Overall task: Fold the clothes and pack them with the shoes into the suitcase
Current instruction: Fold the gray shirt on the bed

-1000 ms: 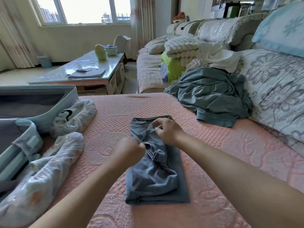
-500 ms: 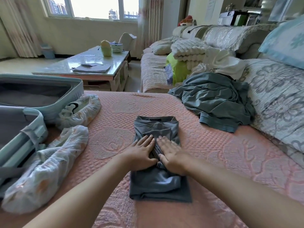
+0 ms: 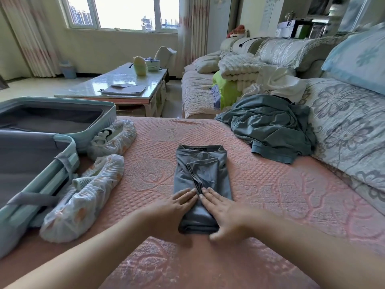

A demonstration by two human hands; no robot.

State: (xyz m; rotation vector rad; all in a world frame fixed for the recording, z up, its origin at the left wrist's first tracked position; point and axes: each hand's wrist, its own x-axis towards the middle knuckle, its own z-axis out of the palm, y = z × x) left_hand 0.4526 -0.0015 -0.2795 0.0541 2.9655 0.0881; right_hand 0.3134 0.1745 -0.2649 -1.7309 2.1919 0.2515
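A grey garment [image 3: 203, 174], folded into a narrow strip, lies on the pink bed cover [image 3: 270, 195]. My left hand [image 3: 175, 209] and my right hand [image 3: 224, 211] press flat on its near end, fingers spread, side by side. An open pale-green suitcase [image 3: 62, 130] lies at the left. Two shoes wrapped in clear plastic covers, one [image 3: 113, 138] near the suitcase rim and one [image 3: 83, 197] closer to me, lie beside it. A crumpled teal garment [image 3: 270, 126] rests at the right, against the sofa cushion.
A floral sofa back [image 3: 343, 122] runs along the right. White clothing [image 3: 279, 82] and a folded white blanket [image 3: 239, 69] lie behind the teal garment. A glass coffee table [image 3: 125, 86] stands beyond the bed, under the window.
My hands went from gripping the garment's far part to lying flat on it, then slid toward me along the strip to its near end.
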